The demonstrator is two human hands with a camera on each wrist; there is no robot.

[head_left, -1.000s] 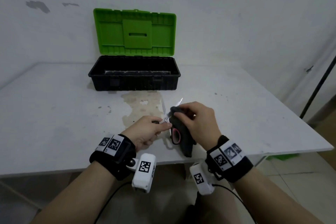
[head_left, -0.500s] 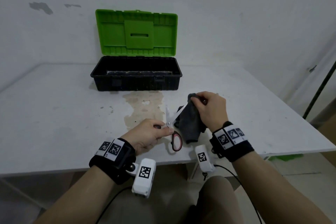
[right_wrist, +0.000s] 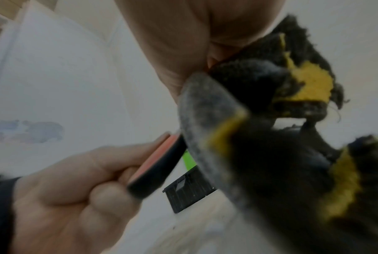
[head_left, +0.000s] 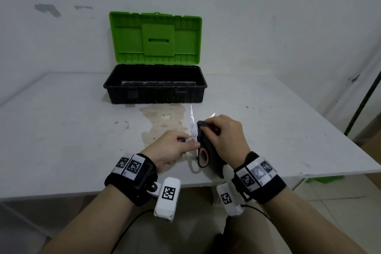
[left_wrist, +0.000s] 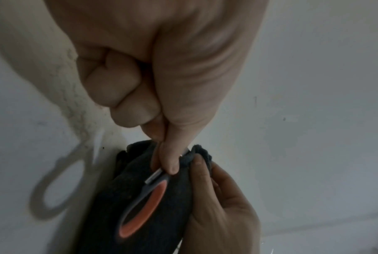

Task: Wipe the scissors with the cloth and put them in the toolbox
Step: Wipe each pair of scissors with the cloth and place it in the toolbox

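Above the table's [head_left: 61, 140] near edge, the left hand [head_left: 171, 148] pinches the opened scissors [head_left: 193, 130] near the pivot; the right hand [head_left: 224, 136], knuckles up, grips the cloth [head_left: 214, 161] folded over one blade; the toolbox [head_left: 154, 93] stands open behind.

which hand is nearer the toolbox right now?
Right, slightly. The right hand, gripping the cloth on one scissors blade, sits a bit farther up the table toward the toolbox. The left hand holds the scissors lower, nearer the table's front edge.
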